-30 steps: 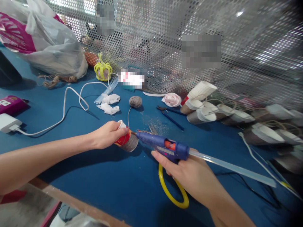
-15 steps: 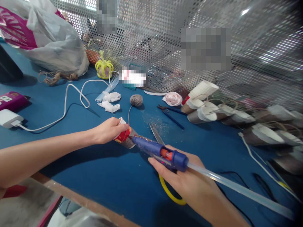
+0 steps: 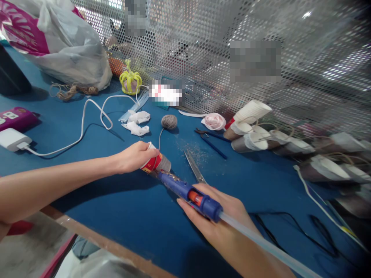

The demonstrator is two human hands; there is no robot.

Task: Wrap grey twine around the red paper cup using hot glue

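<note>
My left hand (image 3: 136, 156) grips a red paper cup (image 3: 151, 164) lying on its side, its base end partly wrapped in grey yarn. In my right hand (image 3: 214, 216) is a blue hot glue gun (image 3: 185, 189), with a long clear glue stick (image 3: 257, 237) sticking out of its back. The gun's nozzle is at the side of the cup, by the edge of the wrapped yarn; whether it touches cannot be made out. A strand runs from the cup to a ball of grey yarn (image 3: 169, 122). Scissors (image 3: 194, 166) lie partly hidden beneath my right hand.
Pliers (image 3: 213, 143), a pink ribbon roll (image 3: 213, 121) and several wrapped cups (image 3: 251, 141) sit toward the right. White cable (image 3: 82, 127), a purple box (image 3: 17, 117) and a plastic bag (image 3: 72, 50) occupy the left. Behind stands perforated metal mesh (image 3: 199, 50); a black cord (image 3: 292, 216) lies right.
The glue gun and my right hand have shifted left and down, bringing the nozzle along the cup's near side. More of the wrapped yarn shows. My left hand keeps its hold on the cup.
</note>
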